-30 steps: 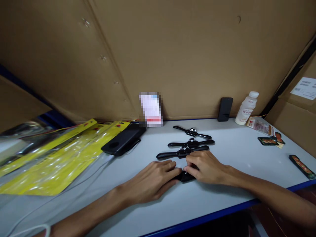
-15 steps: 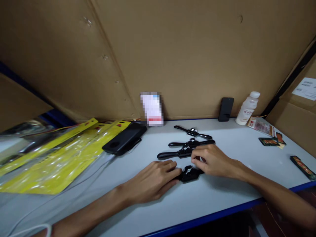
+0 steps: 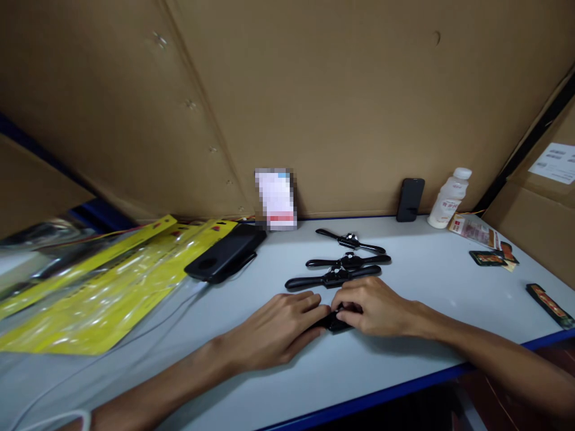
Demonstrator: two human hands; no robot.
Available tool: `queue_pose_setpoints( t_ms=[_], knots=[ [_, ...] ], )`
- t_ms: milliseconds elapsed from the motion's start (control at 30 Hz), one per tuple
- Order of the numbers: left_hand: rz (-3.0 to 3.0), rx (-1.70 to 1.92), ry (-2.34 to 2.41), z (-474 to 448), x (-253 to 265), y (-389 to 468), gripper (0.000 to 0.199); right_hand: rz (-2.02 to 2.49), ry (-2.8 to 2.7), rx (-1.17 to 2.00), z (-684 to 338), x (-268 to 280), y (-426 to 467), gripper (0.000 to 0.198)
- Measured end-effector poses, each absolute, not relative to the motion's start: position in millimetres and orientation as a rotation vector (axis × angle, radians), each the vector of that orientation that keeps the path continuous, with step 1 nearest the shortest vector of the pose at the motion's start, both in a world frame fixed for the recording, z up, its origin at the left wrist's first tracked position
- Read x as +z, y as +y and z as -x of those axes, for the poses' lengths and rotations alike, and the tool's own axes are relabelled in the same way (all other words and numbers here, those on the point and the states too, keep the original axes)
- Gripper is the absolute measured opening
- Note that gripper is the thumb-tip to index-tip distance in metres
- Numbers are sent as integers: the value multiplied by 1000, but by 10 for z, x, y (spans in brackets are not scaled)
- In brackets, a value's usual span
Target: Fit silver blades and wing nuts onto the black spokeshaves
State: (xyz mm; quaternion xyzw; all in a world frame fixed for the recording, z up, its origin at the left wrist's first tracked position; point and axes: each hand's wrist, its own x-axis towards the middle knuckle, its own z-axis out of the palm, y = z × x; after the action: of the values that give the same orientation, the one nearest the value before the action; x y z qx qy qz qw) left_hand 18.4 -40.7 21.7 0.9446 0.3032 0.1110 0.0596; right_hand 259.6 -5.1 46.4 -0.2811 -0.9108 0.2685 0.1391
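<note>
A black spokeshave (image 3: 338, 326) lies low over the near part of the table, mostly covered by my hands. My left hand (image 3: 287, 323) is closed round its left handle. With thumb and forefinger, my right hand (image 3: 371, 306) pinches at the middle of the tool, where the small silver adjusting screws sit; the fingers hide exactly which part they grip. Just beyond my hands, three more black spokeshaves lie roughly parallel: a near one (image 3: 309, 281), a middle one (image 3: 318, 263) and a far one (image 3: 371, 246).
Yellow-edged clear plastic packs (image 3: 135, 305) spread across the left, beside a black power bank (image 3: 224, 254) with a white cable (image 3: 148, 332). A lit phone (image 3: 276, 200) and a dark phone (image 3: 409, 200) lean at the back. Near a bottle (image 3: 449, 200) lie small dark-green packets (image 3: 487, 258).
My right hand has moved left, from the spokeshave's right side onto its middle, and its fingers now cover the screws. My left hand has stayed on the handle.
</note>
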Motion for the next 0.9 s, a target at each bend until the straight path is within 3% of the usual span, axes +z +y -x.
queue_pose_setpoints(
  t_ms=[167, 400, 600, 767, 900],
  knots=[
    [-2892, 335, 922, -187, 207, -404, 17, 882, -2574, 805, -2580, 461, -48, 15],
    [-2874, 330, 925, -193, 232, -406, 18, 865, -2699, 547, -2641, 540, -29, 14],
    [-2860, 346, 901, -194, 231, -401, 18, 658, -2752, 692, -2661, 566, -59, 26],
    [-2878, 338, 909, -192, 227, -403, 16, 772, -2727, 524, -2667, 545, -40, 26],
    [-2865, 332, 911, -188, 216, -403, 15, 654, -2735, 689, -2675, 533, -26, 26]
  ],
)
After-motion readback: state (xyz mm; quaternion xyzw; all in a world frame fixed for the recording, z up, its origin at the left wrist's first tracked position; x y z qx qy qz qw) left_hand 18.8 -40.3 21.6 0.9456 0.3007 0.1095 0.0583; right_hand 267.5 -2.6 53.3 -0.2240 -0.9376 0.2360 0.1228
